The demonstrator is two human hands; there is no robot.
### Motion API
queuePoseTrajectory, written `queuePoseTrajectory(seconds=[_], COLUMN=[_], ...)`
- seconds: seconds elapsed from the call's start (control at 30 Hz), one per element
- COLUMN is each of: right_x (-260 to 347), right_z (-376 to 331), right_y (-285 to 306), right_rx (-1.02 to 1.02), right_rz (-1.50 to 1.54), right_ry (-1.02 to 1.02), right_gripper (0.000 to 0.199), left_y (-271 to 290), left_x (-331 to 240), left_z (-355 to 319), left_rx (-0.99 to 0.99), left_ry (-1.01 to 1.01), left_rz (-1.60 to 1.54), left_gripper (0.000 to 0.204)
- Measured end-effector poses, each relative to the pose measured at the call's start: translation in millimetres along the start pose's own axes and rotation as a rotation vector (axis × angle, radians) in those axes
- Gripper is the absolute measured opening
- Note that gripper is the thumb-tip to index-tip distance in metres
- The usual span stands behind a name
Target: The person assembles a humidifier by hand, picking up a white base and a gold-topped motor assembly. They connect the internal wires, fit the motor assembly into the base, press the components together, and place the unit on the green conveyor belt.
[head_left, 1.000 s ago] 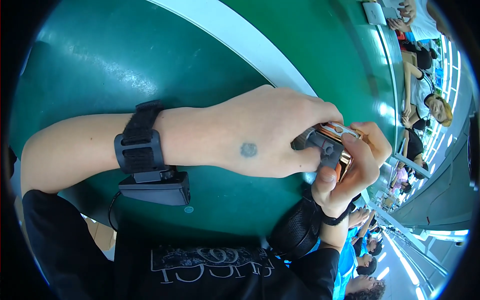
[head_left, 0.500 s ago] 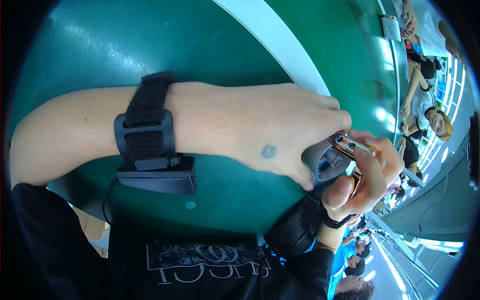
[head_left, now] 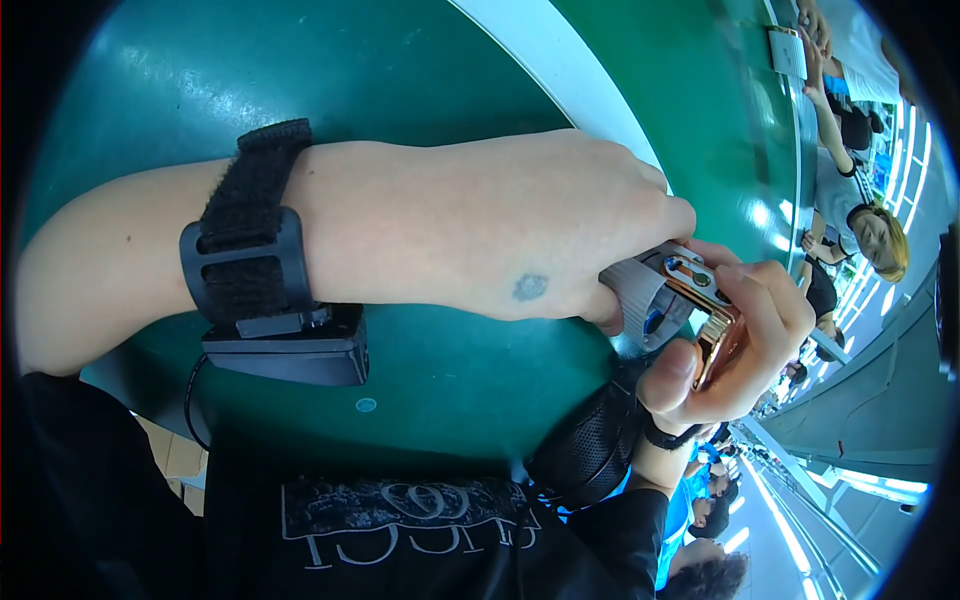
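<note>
Holding two small parts close together, the left hand (head_left: 600, 235) and the right hand (head_left: 735, 330) meet past the end of the left arm. The left hand pinches a grey shell (head_left: 632, 283) with ridges on its side, thumb below and fingers above. The right hand grips a shiny gold case (head_left: 714, 335) between its thumb and fingers. The shell and the case touch, right between the two hands, but it is hard to tell if they are joined. The shell looks hollow, and a dark blue bit (head_left: 655, 320) shows inside it. The fingers hide much of the case, so what is in it is hard to see.

Under both hands is a green tabletop (head_left: 480, 405). A black strap (head_left: 250, 235) goes around the left wrist, with a black box (head_left: 290, 345) hanging below it. A black mesh thing (head_left: 580, 455) is near the right wrist, toward the body. Brown boxes (head_left: 178, 452) sit low down below the left arm, and their insides are hidden. Far past the right hand, a white box (head_left: 788, 52) is just beside another person's hand (head_left: 813, 62).
</note>
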State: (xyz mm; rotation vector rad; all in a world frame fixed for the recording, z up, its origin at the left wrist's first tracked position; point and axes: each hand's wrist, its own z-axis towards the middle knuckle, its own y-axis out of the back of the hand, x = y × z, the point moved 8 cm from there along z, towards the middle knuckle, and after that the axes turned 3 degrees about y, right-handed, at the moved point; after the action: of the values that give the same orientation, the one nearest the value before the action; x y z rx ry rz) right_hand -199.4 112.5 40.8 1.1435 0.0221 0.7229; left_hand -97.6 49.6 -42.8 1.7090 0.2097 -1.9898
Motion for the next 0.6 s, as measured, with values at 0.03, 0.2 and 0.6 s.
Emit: queuePoseTrajectory(seconds=[0.03,0.2,0.6], right_x=[2.0,2.8,6.4], right_z=[4.1,11.1,-4.3], right_y=[-1.9,-0.6,-6.3], right_rx=[0.012,0.037,0.238], right_rz=[-0.006,-0.001,-0.215], right_ry=[0.029,0.020,0.024], right_gripper=[0.054,0.049,0.059], left_y=[3.2,8.1,-5.2], left_x=[-0.6,-1.4,-2.3], left_z=[0.5,3.2,5.4], left_rx=[0.003,0.000,0.026], left_ry=[0.001,-0.005,0.020], left_rz=[0.008,0.004,-0.066], left_gripper=[0.051,0.053,0.043])
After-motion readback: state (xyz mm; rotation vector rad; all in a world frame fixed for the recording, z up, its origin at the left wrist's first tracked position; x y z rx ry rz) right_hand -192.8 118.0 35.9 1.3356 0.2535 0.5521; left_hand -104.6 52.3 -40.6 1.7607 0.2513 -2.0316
